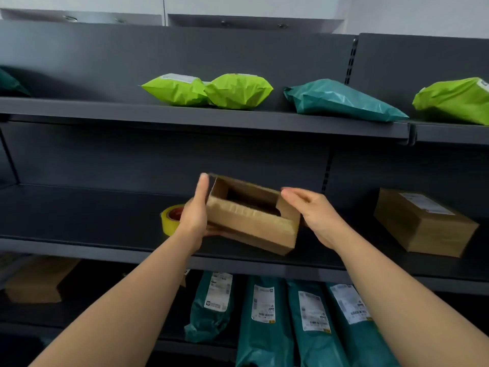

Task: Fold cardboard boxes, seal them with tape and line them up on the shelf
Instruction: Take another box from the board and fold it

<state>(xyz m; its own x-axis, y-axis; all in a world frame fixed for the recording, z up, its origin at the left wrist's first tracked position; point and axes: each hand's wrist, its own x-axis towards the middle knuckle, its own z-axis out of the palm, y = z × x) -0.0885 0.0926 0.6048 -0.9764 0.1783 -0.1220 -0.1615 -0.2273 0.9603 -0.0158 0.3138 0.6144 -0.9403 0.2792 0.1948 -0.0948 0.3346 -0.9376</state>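
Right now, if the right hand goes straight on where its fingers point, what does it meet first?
The open cardboard box: the right hand points left at its right end flap, with almost no gap. Whether they already touch is unclear.

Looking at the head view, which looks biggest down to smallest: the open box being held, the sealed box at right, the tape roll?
1. Sealed box and open box: look alike, held one likely nearer, so tied.
2. Tape roll: smallest, partly behind the left hand.

middle shelf (79, 207) open left of tape roll (169, 221), sealed box (423, 223) at right; upper shelf (185, 117) overhead
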